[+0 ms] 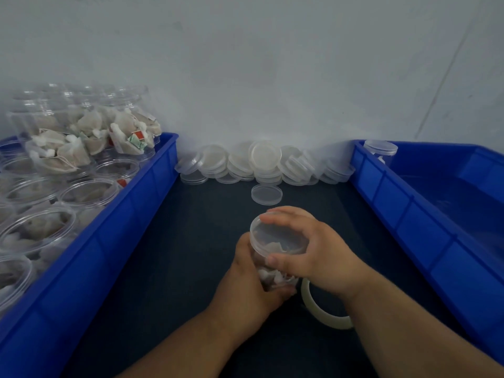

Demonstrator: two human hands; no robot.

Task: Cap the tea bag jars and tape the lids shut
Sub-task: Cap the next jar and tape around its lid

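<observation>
Left to right: blue plastic bin of open tea-bag jars (pixel 122 241); my left hand (pixel 245 285) gripping the clear round plastic jar of tea bags (pixel 268 276) mid-table; my right hand (pixel 319 252) curled round its translucent round lid (pixel 272 236); white tape ring (pixel 319 313) beside; second blue bin (pixel 409 214).

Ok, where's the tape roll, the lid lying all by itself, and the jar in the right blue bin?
tape roll (pixel 320 313), head view, on the ring's lower left curve.
lone lid (pixel 266 195), head view, on its flat middle.
capped jar (pixel 380 148), head view, on its lid top.
</observation>
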